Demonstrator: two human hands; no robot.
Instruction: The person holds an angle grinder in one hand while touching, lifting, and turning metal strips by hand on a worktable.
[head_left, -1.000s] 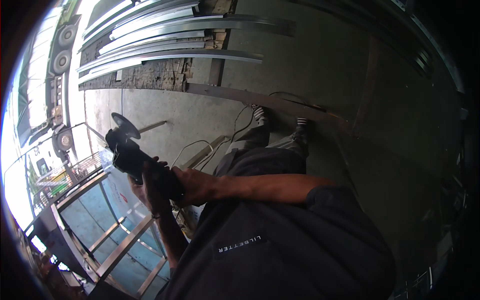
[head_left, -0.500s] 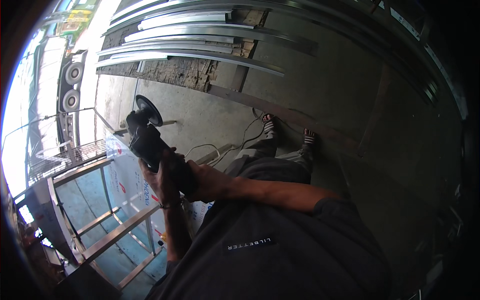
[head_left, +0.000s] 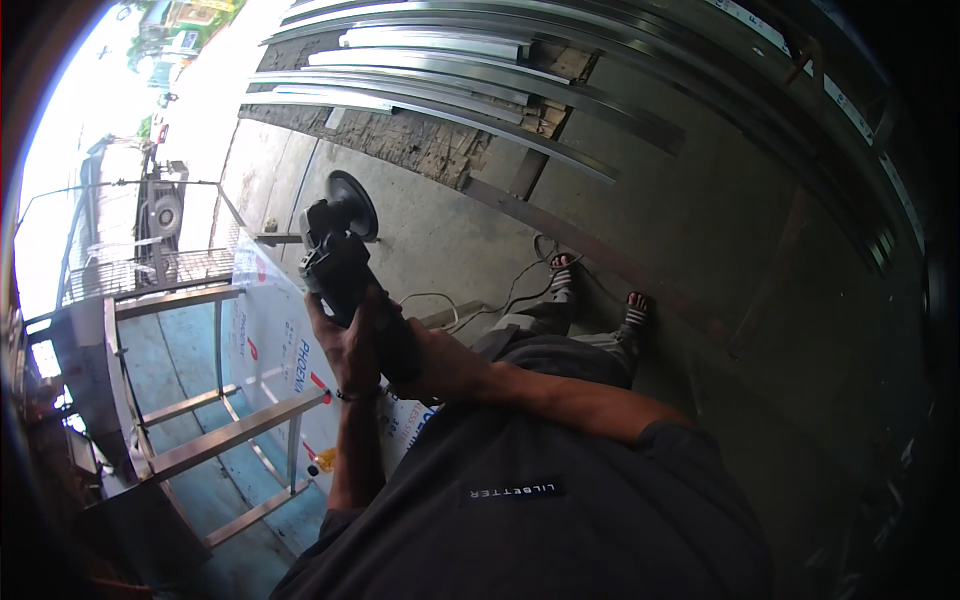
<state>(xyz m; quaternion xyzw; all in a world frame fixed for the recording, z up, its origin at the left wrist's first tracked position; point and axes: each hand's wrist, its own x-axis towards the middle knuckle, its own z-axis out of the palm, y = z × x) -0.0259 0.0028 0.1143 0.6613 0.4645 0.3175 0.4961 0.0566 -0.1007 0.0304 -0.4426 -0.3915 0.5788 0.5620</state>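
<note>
A black angle grinder (head_left: 345,275) is held up in front of my body, its head pointing away to the upper left. The dark round disc (head_left: 356,206) on it faces right and touches nothing. My left hand (head_left: 345,345) grips the middle of the tool's body from the left. Wrapped round the rear end is my right hand (head_left: 440,362), its fingers partly hidden by the grinder. Left of and below the tool stands a frame of square metal tube (head_left: 232,435). Beside that frame lies a white, film-covered sheet (head_left: 275,325) with printed marks.
Long metal profiles (head_left: 440,62) lie on a rough wooden top (head_left: 400,145) at the far side. A cable (head_left: 525,290) runs over the concrete floor by my sandalled feet (head_left: 563,275). A small yellow-orange object (head_left: 322,461) sits by my left forearm. Outside stands a vehicle (head_left: 165,215).
The view has shifted, so the bench and profiles appear farther right. The grinder has come slightly up and right with both hands still on it. The vehicle outside appears in a different place.
</note>
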